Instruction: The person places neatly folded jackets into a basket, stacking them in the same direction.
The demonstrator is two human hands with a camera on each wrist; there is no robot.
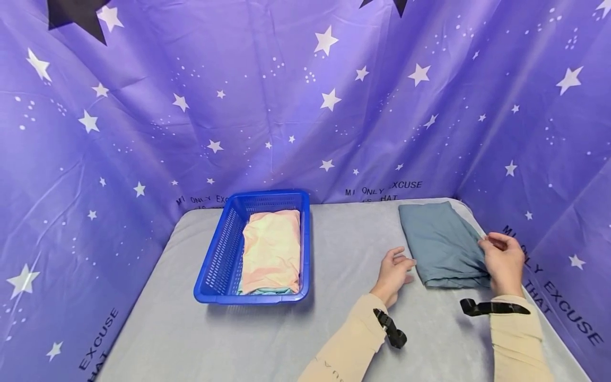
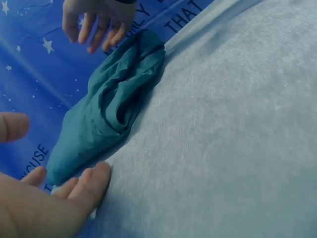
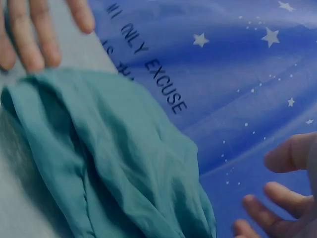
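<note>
A folded teal cloth [image 1: 441, 244], perhaps a garment, lies at the right side of the grey surface. Its layered folds show in the left wrist view as a loose teal bundle [image 2: 111, 106]. My left hand [image 1: 393, 273] is beside the cloth's left edge, fingers relaxed and holding nothing. On the other side, my right hand [image 1: 506, 262] is at the right edge, its fingers loosely bent. In the right wrist view the right hand's fingers [image 3: 270, 210] are spread and apart from the teal fabric [image 3: 129, 148].
A blue plastic basket [image 1: 307, 249] stands left of centre, with a folded pale pink cloth [image 1: 272, 249] on top of a teal one [image 1: 272, 291] inside. Purple star-printed curtains [image 1: 267, 122] enclose the grey-covered table [image 1: 353, 233] at the back and sides.
</note>
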